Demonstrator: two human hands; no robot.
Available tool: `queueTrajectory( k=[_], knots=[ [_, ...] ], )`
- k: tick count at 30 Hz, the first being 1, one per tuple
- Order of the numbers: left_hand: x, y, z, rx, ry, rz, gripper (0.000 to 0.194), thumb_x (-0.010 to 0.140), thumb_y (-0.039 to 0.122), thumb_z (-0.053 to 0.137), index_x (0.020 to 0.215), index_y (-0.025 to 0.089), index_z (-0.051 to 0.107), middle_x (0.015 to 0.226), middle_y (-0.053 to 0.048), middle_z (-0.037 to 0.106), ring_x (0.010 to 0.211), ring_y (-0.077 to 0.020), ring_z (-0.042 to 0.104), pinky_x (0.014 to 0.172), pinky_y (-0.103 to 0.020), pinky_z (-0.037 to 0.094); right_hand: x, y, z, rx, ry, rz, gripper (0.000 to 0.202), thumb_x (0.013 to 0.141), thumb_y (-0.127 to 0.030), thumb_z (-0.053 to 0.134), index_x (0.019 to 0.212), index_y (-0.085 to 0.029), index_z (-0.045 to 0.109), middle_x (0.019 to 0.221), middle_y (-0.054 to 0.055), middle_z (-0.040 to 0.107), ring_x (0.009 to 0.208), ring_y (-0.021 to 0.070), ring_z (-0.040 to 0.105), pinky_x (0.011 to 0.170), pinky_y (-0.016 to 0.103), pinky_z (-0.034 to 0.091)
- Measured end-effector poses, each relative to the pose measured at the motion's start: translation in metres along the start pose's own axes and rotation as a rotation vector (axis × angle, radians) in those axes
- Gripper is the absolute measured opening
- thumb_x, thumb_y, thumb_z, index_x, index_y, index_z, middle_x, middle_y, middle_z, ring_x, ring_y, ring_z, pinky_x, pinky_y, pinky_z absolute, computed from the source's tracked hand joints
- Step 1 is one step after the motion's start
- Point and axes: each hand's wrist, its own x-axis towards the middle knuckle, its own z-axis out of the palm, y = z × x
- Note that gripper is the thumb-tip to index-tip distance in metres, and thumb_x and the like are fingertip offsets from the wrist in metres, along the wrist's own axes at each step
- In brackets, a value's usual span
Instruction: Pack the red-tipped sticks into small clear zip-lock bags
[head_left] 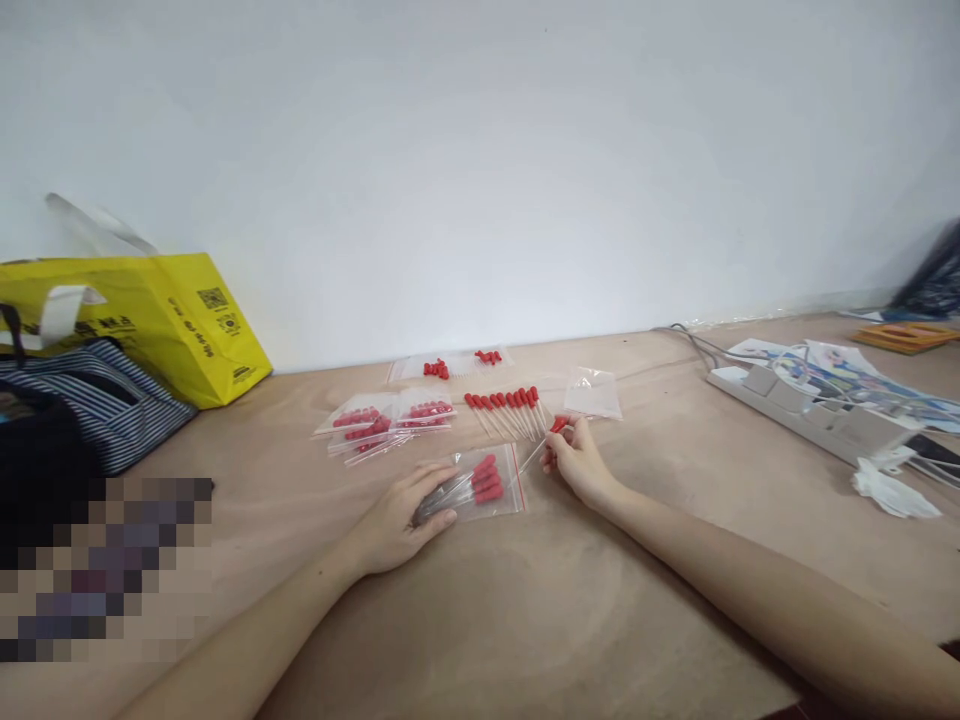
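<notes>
My left hand [401,515] grips the near end of a clear zip bag [511,500] between thumb and fingers. Several red-headed sticks lie inside that bag, which points to the right. In the fingers of my right hand [581,462] is a single red-headed stick [558,425], its pale shaft slanting down toward the bag's mouth. Just beyond, a row of similar red-headed sticks [516,398] is fanned out on the table. A flat clear bag [592,393] lies behind my right hand. Filled clear bags [366,425] are piled beyond my left hand.
Near the wall lie more red-headed pieces [436,370] on clear plastic. A yellow bag [217,330] and a striped bag [127,400] stand at left. On the right are a white power strip [795,410] with cables, a crumpled tissue [896,490] and printed sheets [840,365].
</notes>
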Motion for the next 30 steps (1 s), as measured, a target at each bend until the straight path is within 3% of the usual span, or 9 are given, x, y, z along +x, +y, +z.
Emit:
queueTrajectory(
  k=[8, 17, 23, 30],
  knots=[
    [0.002, 0.005, 0.001, 0.018, -0.001, -0.015, 0.044, 0.083, 0.035, 0.047, 0.124, 0.024, 0.04, 0.13, -0.005, 0.044, 0.118, -0.0231, 0.04, 0.098, -0.04, 0.034, -0.019, -0.005, 0.002, 0.043, -0.099, 0.098, 0.034, 0.06, -0.029, 0.056, 0.082, -0.022, 0.032, 0.061, -0.009, 0.046, 0.046, 0.0067, 0.05, 0.044, 0.021, 0.042],
    [0.004, 0.008, -0.002, 0.016, -0.023, -0.023, 0.044, 0.083, 0.033, 0.046, 0.125, 0.024, 0.039, 0.131, -0.004, 0.042, 0.119, -0.0225, 0.039, 0.099, -0.04, 0.032, -0.023, -0.013, -0.003, 0.117, -0.149, 0.244, 0.032, 0.057, -0.022, 0.062, 0.073, -0.021, 0.034, 0.06, -0.004, 0.057, 0.041, 0.0056, 0.047, 0.037, 0.018, 0.035],
    [0.003, 0.006, 0.0, 0.011, 0.0, -0.005, 0.045, 0.082, 0.033, 0.047, 0.126, 0.026, 0.039, 0.131, -0.004, 0.042, 0.118, -0.0233, 0.04, 0.099, -0.041, 0.033, -0.027, -0.011, -0.003, 0.028, -0.277, 0.19, 0.036, 0.052, -0.03, 0.072, 0.069, -0.019, 0.042, 0.056, -0.006, 0.055, 0.038, 0.0054, 0.047, 0.037, 0.019, 0.038],
    [0.004, 0.005, -0.001, 0.024, -0.003, -0.005, 0.044, 0.082, 0.033, 0.047, 0.125, 0.026, 0.039, 0.129, -0.004, 0.044, 0.118, -0.0234, 0.04, 0.098, -0.04, 0.033, -0.024, -0.011, -0.007, -0.183, -0.409, 0.187, 0.033, 0.053, -0.037, 0.073, 0.07, -0.015, 0.055, 0.052, -0.005, 0.055, 0.03, 0.0026, 0.039, 0.03, 0.017, 0.03]
  ],
)
